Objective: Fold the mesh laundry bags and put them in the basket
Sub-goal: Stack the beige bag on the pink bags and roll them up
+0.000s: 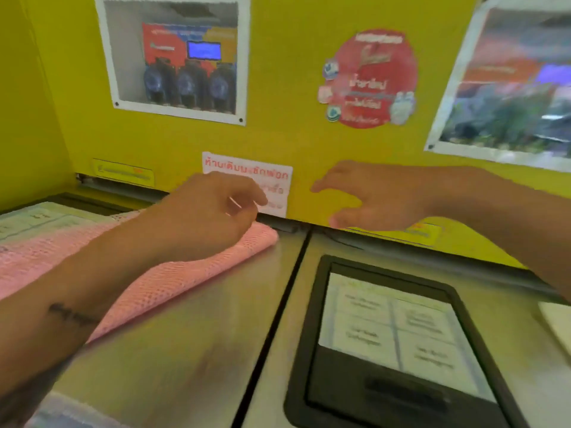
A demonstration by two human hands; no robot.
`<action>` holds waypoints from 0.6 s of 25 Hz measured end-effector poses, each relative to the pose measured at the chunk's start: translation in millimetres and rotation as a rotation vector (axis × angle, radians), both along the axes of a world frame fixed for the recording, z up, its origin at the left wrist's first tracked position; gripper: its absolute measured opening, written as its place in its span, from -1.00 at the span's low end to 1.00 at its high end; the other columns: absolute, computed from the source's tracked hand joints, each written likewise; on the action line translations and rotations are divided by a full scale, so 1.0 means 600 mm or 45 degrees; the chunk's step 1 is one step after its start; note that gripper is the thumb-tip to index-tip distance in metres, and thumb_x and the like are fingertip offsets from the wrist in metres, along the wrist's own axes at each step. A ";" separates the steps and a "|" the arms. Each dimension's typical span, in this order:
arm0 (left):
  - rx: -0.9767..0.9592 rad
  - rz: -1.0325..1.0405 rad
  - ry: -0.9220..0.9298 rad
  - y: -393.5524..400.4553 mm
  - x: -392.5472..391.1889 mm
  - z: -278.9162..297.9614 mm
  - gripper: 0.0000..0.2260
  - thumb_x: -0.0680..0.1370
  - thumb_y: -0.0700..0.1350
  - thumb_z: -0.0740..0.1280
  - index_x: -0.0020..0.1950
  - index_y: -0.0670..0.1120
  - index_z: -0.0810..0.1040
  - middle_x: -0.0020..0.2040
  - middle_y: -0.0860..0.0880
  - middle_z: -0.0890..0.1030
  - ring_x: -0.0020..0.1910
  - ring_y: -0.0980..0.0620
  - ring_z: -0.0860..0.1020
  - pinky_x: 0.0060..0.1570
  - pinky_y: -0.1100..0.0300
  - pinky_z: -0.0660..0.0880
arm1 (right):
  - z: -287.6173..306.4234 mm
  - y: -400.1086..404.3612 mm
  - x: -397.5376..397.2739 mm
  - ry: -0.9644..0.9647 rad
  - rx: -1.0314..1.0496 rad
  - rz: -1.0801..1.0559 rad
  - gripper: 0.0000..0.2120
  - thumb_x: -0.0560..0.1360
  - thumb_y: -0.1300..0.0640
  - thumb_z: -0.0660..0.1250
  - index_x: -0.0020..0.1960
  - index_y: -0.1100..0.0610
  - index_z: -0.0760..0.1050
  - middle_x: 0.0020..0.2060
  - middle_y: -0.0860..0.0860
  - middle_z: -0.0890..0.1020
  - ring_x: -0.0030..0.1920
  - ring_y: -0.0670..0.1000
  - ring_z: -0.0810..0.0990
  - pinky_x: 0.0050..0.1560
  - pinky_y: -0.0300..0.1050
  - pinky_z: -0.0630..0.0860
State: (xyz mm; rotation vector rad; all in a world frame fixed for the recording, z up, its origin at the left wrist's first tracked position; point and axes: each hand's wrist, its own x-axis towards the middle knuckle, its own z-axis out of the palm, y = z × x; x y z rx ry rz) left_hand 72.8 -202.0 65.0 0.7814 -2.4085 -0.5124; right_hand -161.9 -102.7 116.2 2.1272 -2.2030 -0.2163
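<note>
A pink mesh laundry bag [173, 282] lies flat and folded on the steel top of the left machine, reaching from the left edge to the seam between the machines. My left hand [213, 211] hovers just above the bag's far right corner, fingers loosely curled, nothing visibly in them. My right hand [374, 193] is raised in front of the yellow wall with fingers spread and nothing in it. The frame is blurred by motion. No basket is in view.
Two steel machine tops [191, 350] meet at a dark seam [278, 310]. The right one has a black-framed lid [398, 344] with a printed sheet. The yellow back wall [293, 134] carries posters and stickers. A pale object [559, 325] sits at the right edge.
</note>
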 end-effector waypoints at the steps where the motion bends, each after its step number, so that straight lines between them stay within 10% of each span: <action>1: -0.008 -0.063 0.036 0.034 -0.037 0.009 -0.85 0.56 -0.06 0.31 0.00 0.19 0.61 -0.02 0.18 0.63 -0.08 0.17 0.60 0.01 0.14 0.52 | 0.011 0.051 -0.028 0.037 0.015 -0.056 -0.40 0.56 -0.23 0.22 0.54 -0.13 0.17 0.45 0.02 0.30 0.44 0.11 0.33 0.41 0.10 0.29; 15: 0.071 -0.532 -0.165 0.401 -0.389 -0.019 -0.84 0.58 0.02 0.31 0.14 0.14 0.58 -0.03 0.13 0.59 -0.05 0.19 0.55 -0.06 0.24 0.48 | -0.038 0.462 -0.310 -0.039 0.220 -0.472 -0.41 0.55 -0.23 0.24 0.52 -0.13 0.20 0.50 -0.08 0.33 0.43 0.05 0.36 0.39 0.08 0.34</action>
